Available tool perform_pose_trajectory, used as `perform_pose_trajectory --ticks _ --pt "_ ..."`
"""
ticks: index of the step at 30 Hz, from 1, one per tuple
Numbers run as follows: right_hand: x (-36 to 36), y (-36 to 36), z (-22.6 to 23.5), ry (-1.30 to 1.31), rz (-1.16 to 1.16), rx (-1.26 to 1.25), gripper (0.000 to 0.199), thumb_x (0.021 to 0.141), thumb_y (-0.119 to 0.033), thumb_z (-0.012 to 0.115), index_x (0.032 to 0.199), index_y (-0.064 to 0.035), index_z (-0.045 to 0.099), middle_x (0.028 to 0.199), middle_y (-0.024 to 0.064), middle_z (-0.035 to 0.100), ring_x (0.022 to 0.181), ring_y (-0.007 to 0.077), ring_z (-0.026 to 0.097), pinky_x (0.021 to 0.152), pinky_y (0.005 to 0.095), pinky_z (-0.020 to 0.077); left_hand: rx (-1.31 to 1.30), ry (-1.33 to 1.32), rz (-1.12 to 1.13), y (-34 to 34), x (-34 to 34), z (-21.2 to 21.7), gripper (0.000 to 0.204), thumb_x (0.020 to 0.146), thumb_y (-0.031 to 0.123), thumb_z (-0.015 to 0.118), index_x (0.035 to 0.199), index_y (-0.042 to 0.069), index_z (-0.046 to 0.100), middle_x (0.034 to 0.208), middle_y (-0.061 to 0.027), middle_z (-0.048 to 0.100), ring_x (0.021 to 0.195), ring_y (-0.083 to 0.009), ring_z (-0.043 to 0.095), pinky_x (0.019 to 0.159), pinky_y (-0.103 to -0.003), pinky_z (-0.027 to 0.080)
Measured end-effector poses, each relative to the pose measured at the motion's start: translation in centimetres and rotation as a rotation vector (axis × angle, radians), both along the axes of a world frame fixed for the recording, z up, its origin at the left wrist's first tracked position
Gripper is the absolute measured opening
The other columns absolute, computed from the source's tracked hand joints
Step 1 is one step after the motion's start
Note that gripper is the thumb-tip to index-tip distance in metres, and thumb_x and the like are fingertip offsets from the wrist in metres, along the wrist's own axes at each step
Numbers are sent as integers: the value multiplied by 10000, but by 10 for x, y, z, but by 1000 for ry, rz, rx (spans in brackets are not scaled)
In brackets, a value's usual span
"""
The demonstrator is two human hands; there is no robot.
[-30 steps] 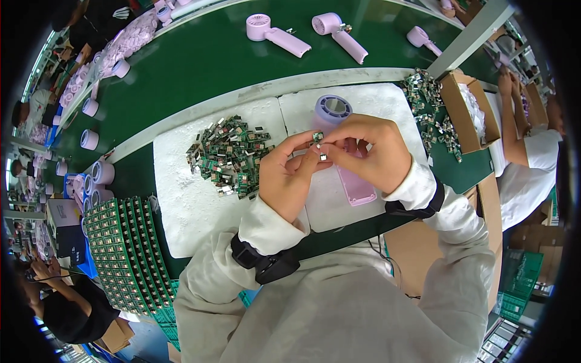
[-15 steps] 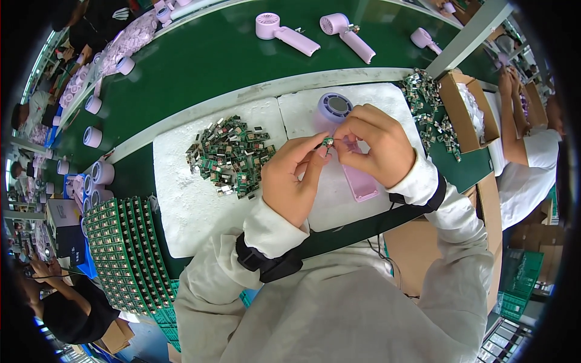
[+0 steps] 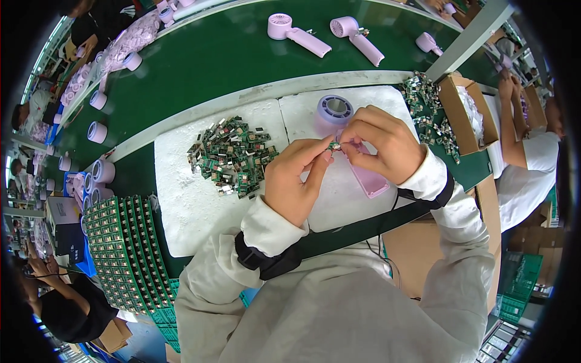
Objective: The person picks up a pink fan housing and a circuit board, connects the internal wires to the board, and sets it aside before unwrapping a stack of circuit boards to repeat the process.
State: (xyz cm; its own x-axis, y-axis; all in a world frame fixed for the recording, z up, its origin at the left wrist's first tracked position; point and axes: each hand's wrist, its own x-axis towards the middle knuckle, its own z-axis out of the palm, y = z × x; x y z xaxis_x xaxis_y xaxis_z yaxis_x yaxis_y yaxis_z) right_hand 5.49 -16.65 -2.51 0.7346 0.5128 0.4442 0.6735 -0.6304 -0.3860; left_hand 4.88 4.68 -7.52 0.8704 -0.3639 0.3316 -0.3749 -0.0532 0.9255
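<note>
My left hand (image 3: 295, 184) pinches a small green circuit board (image 3: 334, 146) between thumb and fingertips, above the white foam sheet. Close against its right side, my right hand (image 3: 388, 145) has thumb and forefinger pressed together; whatever is between them is too small to make out. Beneath both hands lies a pink handheld fan (image 3: 370, 181), its round lilac head (image 3: 334, 109) pointing away from me and its handle toward me. The hands cover the middle of the fan. Left of my left hand, a heap of small circuit boards (image 3: 233, 158) rests on the foam.
Beyond the foam runs a green conveyor (image 3: 212, 60) with several pink fans (image 3: 310, 42). Stacked circuit panels (image 3: 124, 254) stand at the left. More loose boards (image 3: 423, 100) and a cardboard box (image 3: 455, 115) sit at the right, near a grey post (image 3: 472, 39). Other people work at both sides.
The fans on the conveyor have shifted to the right. My right hand has moved slightly right, and the pinched board slightly right and down. Both hands keep their pinch.
</note>
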Motion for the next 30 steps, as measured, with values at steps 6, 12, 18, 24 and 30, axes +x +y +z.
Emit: perform_pose_trajectory --ticks 6,12,18,24,30 --pt "-1 -2 -2 196 -3 117 147 799 16 712 935 -7 661 866 85 574 746 213 569 664 313 479 -164 167 -60 -1 0 -4 292 969 -20 615 1253 18 673 1060 -148 689 926 -202 734 806 -286 592" --pt "-10 14 -9 252 -101 258 118 812 25 699 922 14 657 843 69 570 715 174 543 653 292 462 -169 128 16 -2 -2 -7 298 956 -27 631 1248 9 676 1013 -140 686 897 -195 727 772 -292 589" --pt "-16 38 -7 398 -287 441 75 830 12 704 898 26 673 789 32 589 663 100 496 613 247 421 71 -204 247 -3 -7 0 346 893 -60 667 1232 8 685 969 -136 667 798 -224 704 705 -307 572" --pt "-13 43 -12 451 -352 471 63 843 4 703 904 12 690 787 11 605 653 64 473 597 226 396 172 -313 365 -6 -6 -1 292 896 -28 676 1185 7 709 926 -131 662 761 -236 686 692 -307 547" --pt "-10 13 -18 326 -212 161 157 835 -30 742 987 -16 706 869 34 643 768 117 559 683 273 458 264 -322 280 -1 -6 4 357 856 -19 688 1212 21 677 1044 -149 633 924 -320 647 831 -376 542"
